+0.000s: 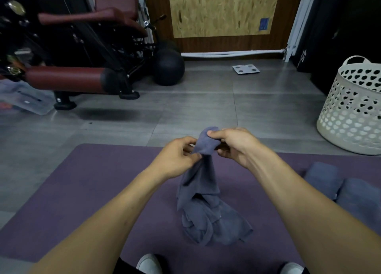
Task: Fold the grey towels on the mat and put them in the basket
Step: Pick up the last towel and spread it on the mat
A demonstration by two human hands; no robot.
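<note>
- The person is standing over the purple mat [99, 191], holding up one grey towel [204, 183] by its top end, with the rest hanging down in a crumpled heap on the mat near their shoes.
- The left hand [175, 156] is pinching the towel's edge between thumb and fingertips; the right hand [235, 144] is pinching the bunched top just beside it, fingers curled round the cloth.
- It looks to me like the step in hand is finding the corners, before any folding is happening.
- Two folded towels [338, 187] are lying side by side at the mat's right edge, not yet in the basket.
- The white basket [350, 113] is sitting on the floor off to the right, well apart from the hands.
- Next, I'd judge, the hands are needing to slide apart along the edge to spread the towel flat on the mat.
</note>
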